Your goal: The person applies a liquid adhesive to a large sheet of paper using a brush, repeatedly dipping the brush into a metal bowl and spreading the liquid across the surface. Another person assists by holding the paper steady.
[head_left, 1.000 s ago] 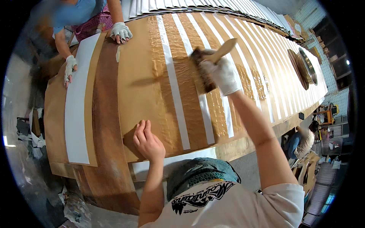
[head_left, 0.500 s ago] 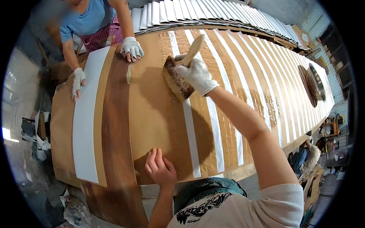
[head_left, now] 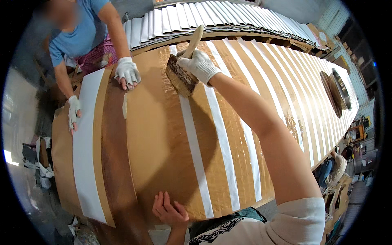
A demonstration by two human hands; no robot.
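Observation:
In a white glove, my right hand (head_left: 200,67) grips the handle of a wide brush (head_left: 181,77), whose dark-stained bristles are at the surface of the layered brown sheets (head_left: 155,143). White strips (head_left: 230,192) run between the brown bands, and the brown near the brush looks wet and glossy. My left hand (head_left: 169,210) is bare and rests on the near edge of the top sheet, fingers stretched out and holding nothing. Across the table, a co-worker's gloved hand (head_left: 128,73) presses near that sheet's left edge. Their other gloved hand (head_left: 73,112) touches a white-and-brown sheet (head_left: 87,155).
A dark brown board surface (head_left: 116,163) shows left of the layered sheets. A metal bowl (head_left: 339,90) sits on the sheets at the far right. Behind the table lies a long row of overlapping white sheets (head_left: 204,18). Another person (head_left: 335,169) is partly visible at lower right.
The brush in my right hand has moved toward the far edge and slightly left. The view has shifted, and my left hand stays on the near edge. The co-worker's hands remain at the sheets.

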